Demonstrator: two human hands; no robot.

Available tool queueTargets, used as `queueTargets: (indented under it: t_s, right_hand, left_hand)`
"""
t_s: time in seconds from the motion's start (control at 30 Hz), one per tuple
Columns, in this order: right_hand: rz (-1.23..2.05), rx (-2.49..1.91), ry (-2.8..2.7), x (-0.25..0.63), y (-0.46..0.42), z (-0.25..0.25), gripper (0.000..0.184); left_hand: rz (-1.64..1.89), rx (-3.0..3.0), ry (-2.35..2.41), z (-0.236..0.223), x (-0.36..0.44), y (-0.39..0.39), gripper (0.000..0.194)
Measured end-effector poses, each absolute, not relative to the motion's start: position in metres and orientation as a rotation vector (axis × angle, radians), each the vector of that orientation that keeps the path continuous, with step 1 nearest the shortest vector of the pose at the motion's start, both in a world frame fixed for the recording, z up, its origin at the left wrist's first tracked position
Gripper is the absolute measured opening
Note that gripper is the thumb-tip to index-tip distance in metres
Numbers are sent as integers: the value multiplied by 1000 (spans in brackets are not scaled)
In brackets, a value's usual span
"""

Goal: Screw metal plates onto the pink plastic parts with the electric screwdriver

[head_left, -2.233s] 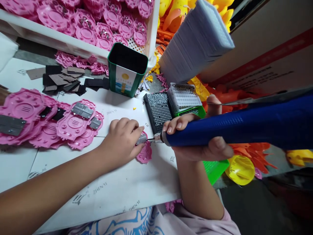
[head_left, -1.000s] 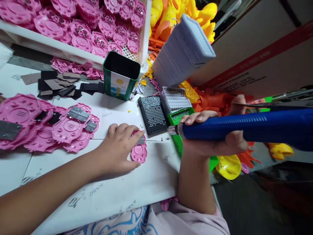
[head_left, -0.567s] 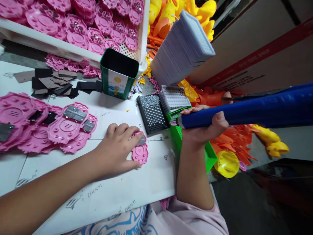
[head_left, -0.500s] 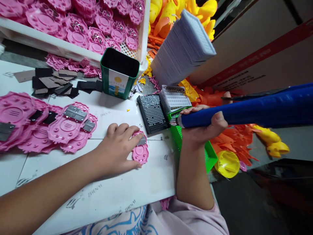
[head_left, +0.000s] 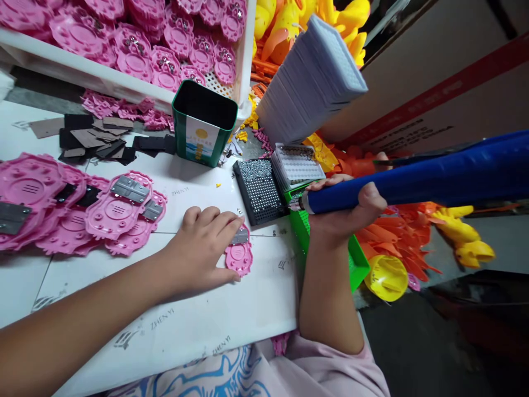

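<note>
My left hand [head_left: 209, 242] rests on a small pink plastic part [head_left: 239, 259] lying on the white table sheet, its fingers and thumb round the left edge. A grey plate [head_left: 240, 236] sits on the upper half of that part, partly under my fingers. My right hand [head_left: 347, 212] is wrapped round a blue electric screwdriver [head_left: 413, 179], held level and pointing left. The screwdriver's metal tip is at the right edge of a black perforated screw tray [head_left: 264, 193], whose holes hold several small screws. I cannot make out whether a screw is on the bit.
Larger pink parts with grey plates [head_left: 118, 212] overlap at the left. Black and grey plates [head_left: 99, 138] lie behind them, beside a green tin [head_left: 202, 135]. A white crate [head_left: 124, 88] of pink parts stands at the back. Stacked white trays [head_left: 308, 82] and a carton [head_left: 421, 105] rise at right.
The screwdriver has lifted off the pink part and moved right, to the edge of the screw tray. My left hand has stayed on the part, its fingers shifting a little to bare more of it.
</note>
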State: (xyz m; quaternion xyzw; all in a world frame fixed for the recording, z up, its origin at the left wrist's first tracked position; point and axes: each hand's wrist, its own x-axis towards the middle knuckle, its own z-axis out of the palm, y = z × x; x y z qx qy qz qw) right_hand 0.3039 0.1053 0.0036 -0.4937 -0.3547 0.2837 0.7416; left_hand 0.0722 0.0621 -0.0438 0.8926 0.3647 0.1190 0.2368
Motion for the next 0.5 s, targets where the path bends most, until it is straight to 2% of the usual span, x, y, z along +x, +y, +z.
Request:
queueTargets:
  t_s: [0.1, 0.27, 0.5]
  right_hand:
    - [527, -1016, -810, 305, 105, 7, 29]
    - [532, -941, -832, 300, 95, 21, 36]
    - [879, -714, -1035, 268, 76, 23, 37]
  left_hand:
    - [308, 2430, 1011, -43, 73, 63, 89]
    - [270, 2395, 1020, -40, 73, 64, 80]
    - [282, 2366, 1027, -40, 74, 67, 82]
